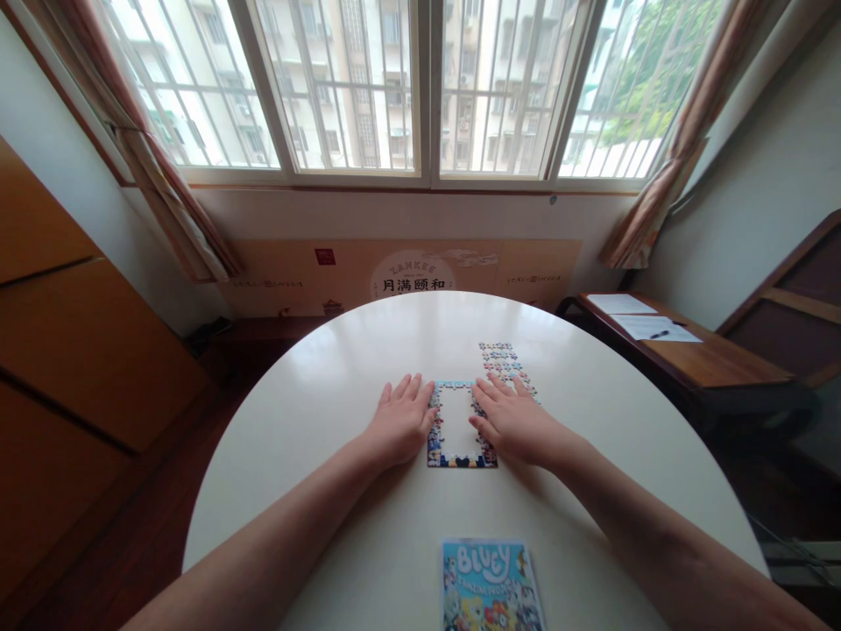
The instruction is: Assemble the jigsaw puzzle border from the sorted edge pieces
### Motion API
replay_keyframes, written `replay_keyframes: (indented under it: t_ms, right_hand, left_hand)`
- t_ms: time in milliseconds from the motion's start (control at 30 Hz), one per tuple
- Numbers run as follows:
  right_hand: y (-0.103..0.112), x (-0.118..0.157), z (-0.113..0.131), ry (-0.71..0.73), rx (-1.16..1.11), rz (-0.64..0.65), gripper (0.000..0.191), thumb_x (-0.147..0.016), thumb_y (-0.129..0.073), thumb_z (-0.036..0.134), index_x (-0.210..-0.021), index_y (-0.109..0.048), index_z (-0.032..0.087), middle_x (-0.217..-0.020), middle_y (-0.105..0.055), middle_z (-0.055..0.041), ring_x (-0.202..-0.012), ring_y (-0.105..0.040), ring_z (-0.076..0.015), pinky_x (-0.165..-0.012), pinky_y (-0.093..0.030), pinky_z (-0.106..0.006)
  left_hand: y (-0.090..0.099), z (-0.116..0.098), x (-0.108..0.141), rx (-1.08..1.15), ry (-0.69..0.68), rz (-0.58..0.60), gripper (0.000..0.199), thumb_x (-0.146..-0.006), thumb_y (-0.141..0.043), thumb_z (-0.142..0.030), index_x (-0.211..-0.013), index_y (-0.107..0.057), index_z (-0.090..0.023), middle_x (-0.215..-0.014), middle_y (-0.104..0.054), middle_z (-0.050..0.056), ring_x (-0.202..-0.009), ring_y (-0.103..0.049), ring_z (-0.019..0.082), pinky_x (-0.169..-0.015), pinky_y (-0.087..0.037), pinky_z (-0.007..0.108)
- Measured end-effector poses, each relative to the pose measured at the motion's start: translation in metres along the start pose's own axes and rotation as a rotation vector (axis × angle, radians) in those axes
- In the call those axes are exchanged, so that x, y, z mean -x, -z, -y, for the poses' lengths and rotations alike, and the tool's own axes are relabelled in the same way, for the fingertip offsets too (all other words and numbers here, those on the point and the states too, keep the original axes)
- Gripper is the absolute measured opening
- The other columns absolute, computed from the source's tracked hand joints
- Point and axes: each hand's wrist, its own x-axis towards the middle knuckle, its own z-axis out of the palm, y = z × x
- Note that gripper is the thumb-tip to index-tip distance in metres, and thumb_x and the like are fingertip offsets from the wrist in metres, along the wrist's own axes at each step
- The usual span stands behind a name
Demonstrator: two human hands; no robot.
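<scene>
A rectangular border of joined puzzle pieces lies on the white round table, with bare tabletop inside it. My left hand rests flat with fingers spread, its thumb and fingertips at the border's left side. On the other side, my right hand lies with fingers apart, touching the right side and partly covering it. Loose puzzle pieces are laid out in rows beyond my right hand, which hides some of them. Neither hand holds anything.
A blue "Bluey" picture card or box lies at the table's near side. To the right, a wooden side table bears papers and a pen. A wooden cabinet stands at the left, and barred windows are ahead.
</scene>
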Motion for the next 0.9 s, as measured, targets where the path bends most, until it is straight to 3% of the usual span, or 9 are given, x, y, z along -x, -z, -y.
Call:
replay_keyframes:
  t_ms: [267,367,433,567,667,733,800,900]
  right_hand:
    - [0.0,-0.002,-0.01,-0.01,-0.012,-0.06,0.066,-0.102,-0.027,0.049,-0.155,-0.034,0.012,-0.163,-0.023,-0.012,-0.153,-0.014,-0.033,-0.122,-0.014,-0.061]
    - [0.006,-0.001,-0.014,0.016,-0.061,-0.227,0.062,-0.103,-0.029,0.046,-0.156,-0.034,0.015,-0.163,-0.026,-0.0116,-0.152,-0.021,-0.0311,-0.122,-0.021,-0.057]
    - [0.012,0.0,-0.015,0.087,-0.101,-0.397,0.055,-0.103,-0.034,0.04,-0.151,-0.042,0.016,-0.158,-0.038,-0.0127,-0.148,-0.031,-0.0302,-0.119,-0.029,-0.055]
    - [0.025,0.007,-0.008,0.275,-0.236,-0.749,0.028,-0.098,-0.046,0.024,-0.115,-0.068,0.018,-0.118,-0.07,-0.011,-0.113,-0.063,-0.0241,-0.098,-0.05,-0.045]
    - [0.043,0.021,0.009,0.387,-0.38,-0.891,0.023,-0.096,-0.05,0.023,-0.079,-0.064,0.018,-0.079,-0.068,-0.0053,-0.077,-0.064,-0.0178,-0.074,-0.053,-0.035]
    - [0.062,0.04,0.028,0.449,-0.484,-0.928,0.032,-0.097,-0.05,0.026,-0.067,-0.056,0.019,-0.066,-0.06,-0.0026,-0.063,-0.057,-0.0146,-0.061,-0.048,-0.03]
    - [0.083,0.066,0.049,0.51,-0.614,-0.886,0.04,-0.101,-0.046,0.032,-0.063,-0.051,0.02,-0.062,-0.058,-0.0017,-0.059,-0.054,-0.0132,-0.057,-0.045,-0.028]
    - [0.103,0.115,0.075,0.551,-0.702,-0.73,0.05,-0.105,-0.031,0.048,-0.073,-0.062,0.024,-0.069,-0.063,-0.0041,-0.067,-0.061,-0.0163,-0.066,-0.052,-0.032]
  left_hand:
    - [0.0,0.003,0.0,0.005,-0.017,0.0,0.061,-0.101,-0.029,-0.043,-0.155,-0.033,-0.016,-0.165,-0.02,0.016,-0.153,-0.014,0.031,-0.122,-0.013,0.056]
    - [-0.001,0.004,-0.002,0.034,-0.005,-0.015,0.062,-0.102,-0.026,-0.045,-0.156,-0.031,-0.015,-0.165,-0.019,0.015,-0.153,-0.014,0.031,-0.122,-0.013,0.055]
    - [0.0,0.007,-0.004,0.051,0.009,-0.029,0.062,-0.102,-0.025,-0.045,-0.157,-0.03,-0.015,-0.165,-0.019,0.015,-0.153,-0.014,0.03,-0.122,-0.014,0.054]
    - [0.001,0.018,-0.011,0.076,0.046,-0.095,0.06,-0.103,-0.025,-0.044,-0.155,-0.034,-0.015,-0.164,-0.023,0.014,-0.152,-0.018,0.029,-0.122,-0.016,0.052]
    - [0.001,0.025,-0.015,0.086,0.047,-0.17,0.054,-0.103,-0.03,-0.039,-0.151,-0.044,-0.019,-0.162,-0.031,0.013,-0.15,-0.025,0.029,-0.121,-0.02,0.053]
    - [0.002,0.028,-0.015,0.087,0.003,-0.218,0.048,-0.101,-0.036,-0.037,-0.145,-0.053,-0.025,-0.159,-0.037,0.011,-0.148,-0.03,0.031,-0.12,-0.023,0.055]
    - [0.002,0.028,-0.014,0.095,-0.047,-0.256,0.043,-0.099,-0.044,-0.037,-0.138,-0.061,-0.029,-0.157,-0.041,0.009,-0.146,-0.034,0.033,-0.119,-0.025,0.057]
    - [0.001,0.028,-0.013,0.116,-0.079,-0.29,0.039,-0.095,-0.052,-0.035,-0.13,-0.067,-0.029,-0.154,-0.046,0.01,-0.143,-0.038,0.033,-0.118,-0.028,0.057]
